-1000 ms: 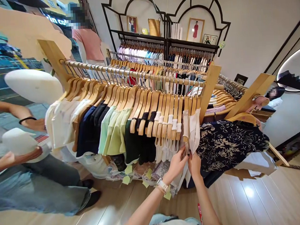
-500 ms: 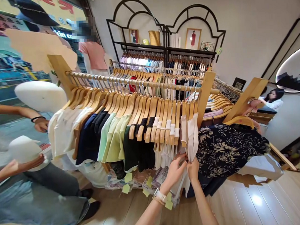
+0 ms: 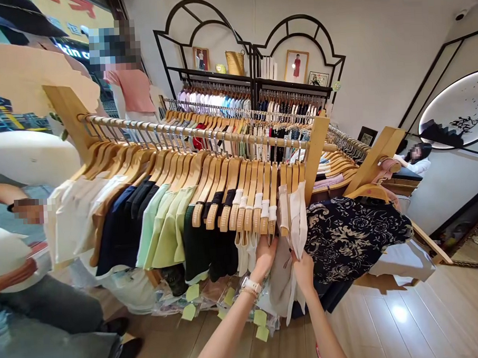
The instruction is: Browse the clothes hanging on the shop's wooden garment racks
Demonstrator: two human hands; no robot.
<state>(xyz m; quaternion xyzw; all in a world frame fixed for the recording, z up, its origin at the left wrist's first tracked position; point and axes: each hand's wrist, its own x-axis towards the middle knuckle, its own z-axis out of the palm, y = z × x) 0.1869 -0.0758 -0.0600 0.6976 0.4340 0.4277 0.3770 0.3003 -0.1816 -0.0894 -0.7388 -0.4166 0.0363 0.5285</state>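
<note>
My right hand (image 3: 304, 272) grips the lower part of a cream sleeveless garment (image 3: 293, 224) hanging from a wooden hanger (image 3: 283, 190). My left hand (image 3: 264, 259) is pressed against neighbouring white tops (image 3: 244, 255), its fingers partly hidden among the cloth. A white watch (image 3: 250, 285) circles my left wrist. Above both hands, a long wooden clothes rack (image 3: 189, 132) carries a dense row of hangers with green, navy and dark garments. A navy floral garment (image 3: 354, 229) hangs just right of my right hand.
Pale green tags (image 3: 261, 319) and plastic-wrapped packages (image 3: 176, 300) lie below the rack on the wood floor (image 3: 403, 319). Nearby stand a person in a pink top (image 3: 130, 90) and a person at the left (image 3: 28, 211). Another rack and shelves (image 3: 250, 75) stand behind.
The whole scene has shifted left in view. My hands have dropped lower on the cream garment, and my left hand has moved from its edge onto the neighbouring white tops.
</note>
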